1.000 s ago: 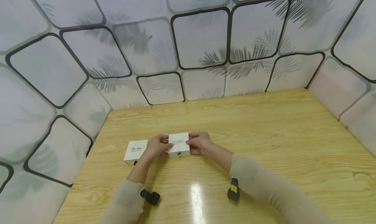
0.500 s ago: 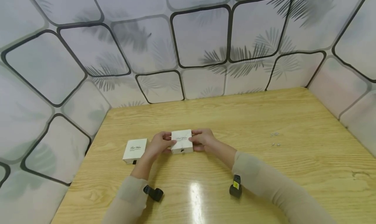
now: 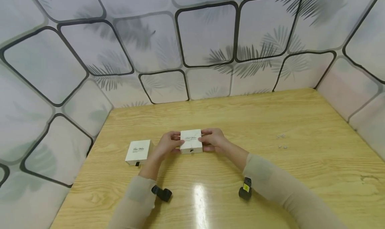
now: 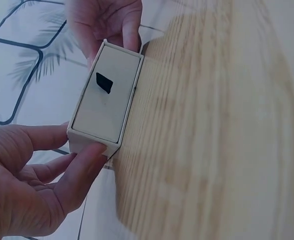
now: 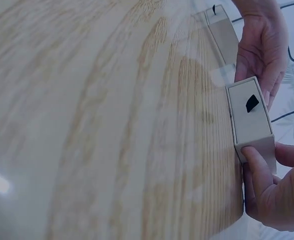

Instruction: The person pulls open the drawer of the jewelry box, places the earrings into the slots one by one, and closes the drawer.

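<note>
My left hand [image 3: 166, 144] and right hand [image 3: 215, 139] reach over the wooden table [image 3: 228, 115] that fills the frame's lower half. Just below the frame's centre, they pinch a closed white box [image 3: 191, 140] by opposite sides. Lower left of centre lies another closed white box [image 3: 139, 150] (whatever either contains is hidden). A black tab [image 4: 104, 83] pokes from the held box's front. Tiny shiny pieces [image 3: 285, 147] lie right of centre.

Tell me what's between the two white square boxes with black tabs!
The left hand lies between the gripped box and the other box, with bits of yellow wooden table showing, in the head view.
</note>
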`<state>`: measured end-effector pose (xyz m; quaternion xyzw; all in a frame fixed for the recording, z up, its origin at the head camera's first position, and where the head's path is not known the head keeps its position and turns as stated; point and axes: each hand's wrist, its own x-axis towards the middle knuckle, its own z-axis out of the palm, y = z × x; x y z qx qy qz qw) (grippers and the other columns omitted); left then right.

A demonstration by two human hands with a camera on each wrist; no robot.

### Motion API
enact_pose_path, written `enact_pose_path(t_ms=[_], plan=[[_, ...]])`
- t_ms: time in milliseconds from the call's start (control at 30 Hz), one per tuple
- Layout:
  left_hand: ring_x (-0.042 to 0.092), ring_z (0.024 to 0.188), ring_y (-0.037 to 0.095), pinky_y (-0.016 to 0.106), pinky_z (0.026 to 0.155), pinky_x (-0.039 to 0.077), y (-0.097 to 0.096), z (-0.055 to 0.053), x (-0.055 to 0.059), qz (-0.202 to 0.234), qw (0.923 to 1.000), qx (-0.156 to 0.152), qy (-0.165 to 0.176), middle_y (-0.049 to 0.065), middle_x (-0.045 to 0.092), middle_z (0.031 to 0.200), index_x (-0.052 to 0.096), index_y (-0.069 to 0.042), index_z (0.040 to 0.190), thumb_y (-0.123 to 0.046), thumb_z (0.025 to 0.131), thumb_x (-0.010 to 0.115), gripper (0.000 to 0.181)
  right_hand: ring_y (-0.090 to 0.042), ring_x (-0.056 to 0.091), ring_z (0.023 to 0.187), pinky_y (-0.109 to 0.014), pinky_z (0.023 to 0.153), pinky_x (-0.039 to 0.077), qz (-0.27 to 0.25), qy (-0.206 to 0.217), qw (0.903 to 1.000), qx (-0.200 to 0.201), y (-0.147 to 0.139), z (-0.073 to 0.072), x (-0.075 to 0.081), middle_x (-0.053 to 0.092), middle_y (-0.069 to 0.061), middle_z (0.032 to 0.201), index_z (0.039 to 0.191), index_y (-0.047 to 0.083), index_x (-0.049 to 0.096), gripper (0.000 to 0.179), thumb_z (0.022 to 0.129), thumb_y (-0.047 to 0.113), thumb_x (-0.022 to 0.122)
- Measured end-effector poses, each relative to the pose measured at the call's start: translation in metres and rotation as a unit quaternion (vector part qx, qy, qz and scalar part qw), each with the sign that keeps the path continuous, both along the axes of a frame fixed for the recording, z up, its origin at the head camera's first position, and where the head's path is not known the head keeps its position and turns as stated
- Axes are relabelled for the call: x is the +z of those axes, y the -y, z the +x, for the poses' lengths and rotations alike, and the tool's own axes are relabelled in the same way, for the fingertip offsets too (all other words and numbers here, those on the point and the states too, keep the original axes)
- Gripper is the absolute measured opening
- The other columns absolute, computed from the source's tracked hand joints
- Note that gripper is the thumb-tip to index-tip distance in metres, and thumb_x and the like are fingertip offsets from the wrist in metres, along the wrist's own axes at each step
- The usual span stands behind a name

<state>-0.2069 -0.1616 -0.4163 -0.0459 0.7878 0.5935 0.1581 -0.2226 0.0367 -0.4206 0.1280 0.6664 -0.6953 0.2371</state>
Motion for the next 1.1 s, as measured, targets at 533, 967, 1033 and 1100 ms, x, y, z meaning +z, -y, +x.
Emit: enact_pose_path(t_ms=[533, 967, 1033, 1100], plan=[[0.061, 0.09, 0.024, 0.038, 0.073, 0.059, -0.009, 0.0, -0.004, 0.027, 0.9996, -0.003, 0.001, 0.023, 0.051, 0.117, 0.043, 0.007, 0.133, 0.0, 0.089, 0.061, 0.048, -0.021, 0.067, 0.081, -0.035, 0.069, 0.06, 0.012, -0.004, 0.9999, -0.001, -0.013, 0.0, -0.003, 0.062, -0.019, 0.116, 0.132, 0.004, 0.053, 0.05, 0.084, -0.002, 0.067], [0.059, 0.095, 0.026, 0.04, 0.076, 0.059, -0.021, 0.0, -0.01, 0.067, 0.9977, -0.011, 0.0, 0.024, 0.051, 0.118, 0.043, 0.007, 0.133, 0.0, 0.089, 0.061, 0.048, -0.019, 0.066, 0.08, -0.032, 0.067, 0.06, 0.028, -0.014, 0.9995, 0.009, -0.029, -0.001, -0.003, 0.057, -0.02, 0.126, 0.133, 0.004, 0.052, 0.049, 0.086, 0.0, 0.066], [0.059, 0.096, 0.027, 0.041, 0.078, 0.059, -0.024, 0.0, -0.011, 0.075, 0.9971, -0.013, 0.0, 0.023, 0.051, 0.119, 0.043, 0.007, 0.133, 0.001, 0.089, 0.061, 0.049, -0.018, 0.065, 0.08, -0.031, 0.065, 0.06, 0.034, -0.023, 0.9991, 0.012, -0.033, 0.0, -0.004, 0.058, -0.019, 0.126, 0.133, 0.004, 0.051, 0.049, 0.086, 0.001, 0.066], [0.058, 0.098, 0.027, 0.042, 0.078, 0.058, -0.027, -0.001, -0.011, 0.081, 0.9966, -0.016, -0.003, 0.023, 0.05, 0.119, 0.043, 0.007, 0.133, 0.001, 0.089, 0.061, 0.049, -0.018, 0.065, 0.08, -0.03, 0.065, 0.06, 0.037, -0.03, 0.9987, 0.016, -0.038, 0.0, -0.004, 0.057, -0.02, 0.126, 0.134, 0.003, 0.05, 0.05, 0.087, 0.002, 0.066]])
